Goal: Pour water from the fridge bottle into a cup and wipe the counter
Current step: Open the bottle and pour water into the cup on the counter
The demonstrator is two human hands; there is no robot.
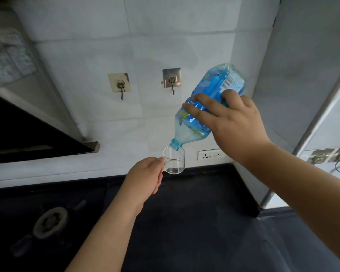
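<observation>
**Water bottle tipped over a glass cup above a dark kitchen counter**

Seen from a head-worn camera looking down at two bare forearms over a dark counter (194, 222), nearly black, which runs back to a wall of pale, white-grey tiles (98, 55). At lower left, set into the same dark surface, is one gas burner (50, 222). Above it, at left, the slanted black underside of a range hood (28, 134) juts out from the wall. At right stands a pale panel with a metal edge strip (310, 122).

There are two containers. The right hand (232, 118) grips one blue-tinted plastic bottle (210, 95) around its middle, fingers curled over the label. The bottle is tilted steeply, base up and to the right, its open neck pointing down into the mouth of the cup. Whether water is flowing cannot be made out. The left hand (147, 173) pinches the handle of one clear glass cup (174, 160), holding it upright in the air above the back of the counter, near the wall. The cup looks almost empty; at most a thin layer sits at its bottom.

On the tiled wall are two adhesive metal hooks (122, 85) side by side, both bare. Below the bottle is one white wall socket (210, 154). Two more hooks (329, 158) are stuck at far right.
</observation>
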